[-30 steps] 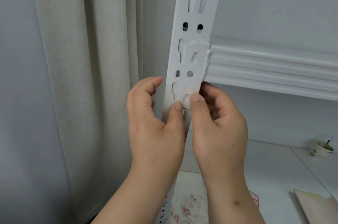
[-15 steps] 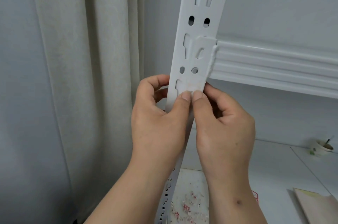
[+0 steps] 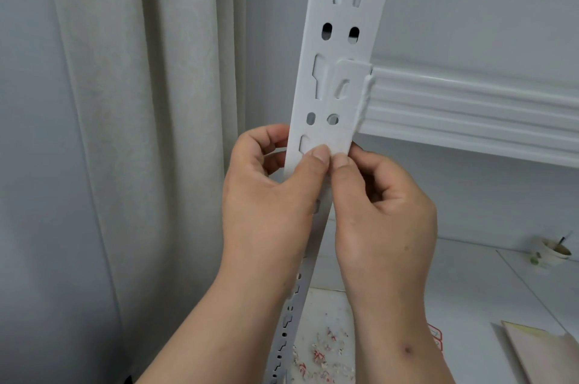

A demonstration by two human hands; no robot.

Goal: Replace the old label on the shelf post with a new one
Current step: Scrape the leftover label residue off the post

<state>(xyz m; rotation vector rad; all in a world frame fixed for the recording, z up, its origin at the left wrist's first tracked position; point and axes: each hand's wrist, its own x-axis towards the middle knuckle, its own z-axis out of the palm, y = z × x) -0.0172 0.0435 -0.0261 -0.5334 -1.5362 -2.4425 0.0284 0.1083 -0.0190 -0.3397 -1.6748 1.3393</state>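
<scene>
A white slotted shelf post (image 3: pixel 340 10) runs up the middle of the head view. A white label (image 3: pixel 343 129) is stuck over its slots; its right edge is ragged and stands off the post. My left hand (image 3: pixel 269 195) wraps the post from the left, with its thumb on the label's lower edge. My right hand (image 3: pixel 385 208) is at the post's right side, fingers curled, its thumb tip touching the left thumb just under that edge. Below the thumbs my hands hide the post.
A pale curtain (image 3: pixel 141 133) hangs at the left. A white shelf beam (image 3: pixel 470 114) joins the post on the right. The lower shelf board (image 3: pixel 470 289) bears torn red-and-white scraps (image 3: pixel 322 355), a paper cup (image 3: pixel 554 253) and a pinkish sheet (image 3: pixel 542 355).
Both thumbs have slid up a little along the post and come together at the label's lower edge. My left fingers have curled further around the post.
</scene>
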